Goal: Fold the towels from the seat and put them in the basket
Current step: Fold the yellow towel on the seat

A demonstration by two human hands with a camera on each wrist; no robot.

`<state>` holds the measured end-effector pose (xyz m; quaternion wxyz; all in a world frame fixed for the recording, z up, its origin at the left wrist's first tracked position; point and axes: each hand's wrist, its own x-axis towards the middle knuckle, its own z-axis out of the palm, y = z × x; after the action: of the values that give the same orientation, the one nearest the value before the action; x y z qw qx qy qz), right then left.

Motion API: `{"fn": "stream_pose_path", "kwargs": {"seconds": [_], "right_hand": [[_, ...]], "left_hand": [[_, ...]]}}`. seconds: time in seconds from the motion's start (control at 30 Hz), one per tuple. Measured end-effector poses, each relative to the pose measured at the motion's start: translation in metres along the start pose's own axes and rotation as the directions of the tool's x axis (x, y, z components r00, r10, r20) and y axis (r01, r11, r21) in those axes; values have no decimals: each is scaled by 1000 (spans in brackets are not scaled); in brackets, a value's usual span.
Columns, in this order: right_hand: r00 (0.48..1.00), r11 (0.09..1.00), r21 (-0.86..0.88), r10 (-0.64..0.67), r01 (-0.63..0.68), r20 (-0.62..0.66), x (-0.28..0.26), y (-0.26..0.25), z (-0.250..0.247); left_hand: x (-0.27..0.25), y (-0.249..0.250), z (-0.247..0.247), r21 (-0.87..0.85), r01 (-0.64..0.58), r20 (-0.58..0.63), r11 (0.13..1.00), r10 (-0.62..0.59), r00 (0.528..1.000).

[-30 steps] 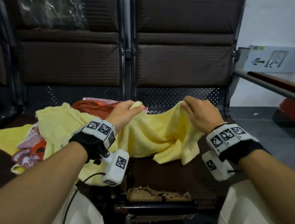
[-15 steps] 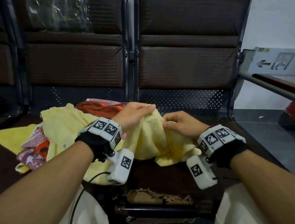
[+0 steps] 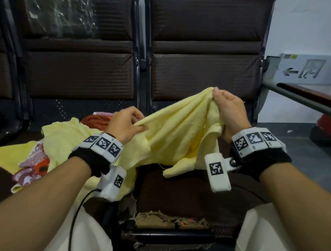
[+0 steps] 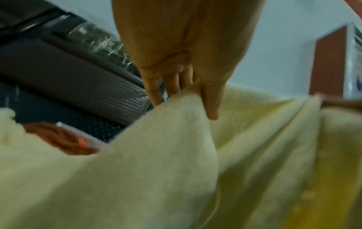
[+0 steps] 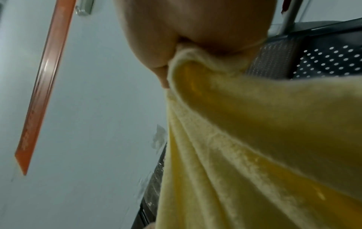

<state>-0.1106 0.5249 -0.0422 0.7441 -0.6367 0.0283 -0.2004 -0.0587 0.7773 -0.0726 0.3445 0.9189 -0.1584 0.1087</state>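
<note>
A pale yellow terry towel (image 3: 173, 136) is held up between the two hands above the dark brown padded seat (image 3: 185, 191), its lower folds drooping onto the cushion. Its left edge is pinched by the thumb and curled fingers of the left hand (image 3: 126, 123), and its far corner is gripped higher up by the right hand (image 3: 229, 110). A heap of other yellow, red and patterned towels (image 3: 44, 154) is seen on the seat to the left, just beside the left wrist.
</note>
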Motion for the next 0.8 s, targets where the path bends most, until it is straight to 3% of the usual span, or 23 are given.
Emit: {"fn": "stream_pose_path", "kwargs": {"seconds": [0.1, 0.17, 0.23, 0.3, 0.37, 0.47, 0.53, 0.63, 0.8], "right_hand": [[998, 931, -364, -52, 40, -22, 1, 11, 3], [993, 848, -519, -65, 108, 100, -3, 18, 6], [947, 832, -528, 8, 172, 320, -12, 21, 13], [859, 833, -512, 93, 209, 503, -20, 24, 23], [800, 811, -534, 147, 239, 582, -26, 28, 32], [768, 742, -594, 172, 311, 617, -29, 35, 38], [763, 720, -619, 196, 315, 616, -30, 38, 39], [790, 700, -653, 210, 291, 576, -29, 41, 41], [927, 717, -675, 110, 176, 358, -19, 37, 33]], "left_hand": [[-2, 9, -2, -265, 115, 165, 957, -73, 984], [-6, 15, -4, -440, 179, 260, 880, -66, 963], [-11, 20, -3, -548, 225, 332, 806, -38, 942], [-16, 26, -1, -593, 277, 396, 756, -26, 918], [-18, 32, 0, -623, 325, 435, 712, -30, 900], [-22, 38, -3, -638, 366, 501, 677, 4, 865], [-25, 40, -4, -592, 312, 516, 743, 51, 855], [-24, 36, -2, -393, 194, 460, 899, 10, 888], [-17, 16, -7, -107, 85, 328, 991, -45, 944]]}}
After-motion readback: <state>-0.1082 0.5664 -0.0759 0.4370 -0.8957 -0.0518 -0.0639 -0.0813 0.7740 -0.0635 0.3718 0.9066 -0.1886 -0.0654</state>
